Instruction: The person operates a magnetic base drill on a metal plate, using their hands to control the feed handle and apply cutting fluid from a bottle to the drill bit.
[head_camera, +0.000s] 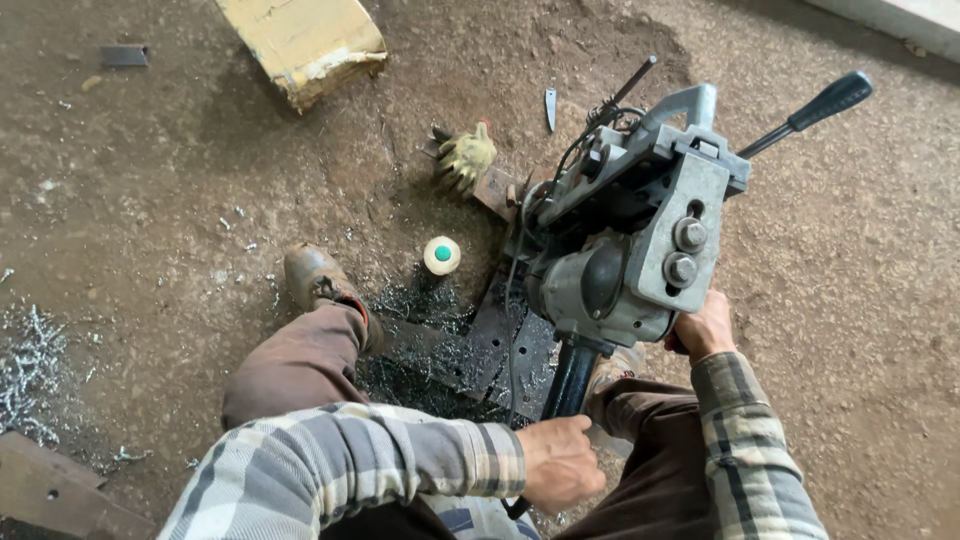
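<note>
Grey cast metal makes up the drill machine (625, 240), which stands on a dark steel plate (490, 350) on the dirt floor (150, 180); it looks heavy and stiff, best taken by its levers. The left hand (560, 462) is curled tight around a black handle (570, 380) below the motor. The right hand (705, 325) grips the machine's side, fingers hidden. A round green-topped can (441, 255) and a yellow glove (465, 155) lie nearby.

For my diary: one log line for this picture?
left hand: grips black handle | right hand: on drill machine | floor: plate, glove
</note>
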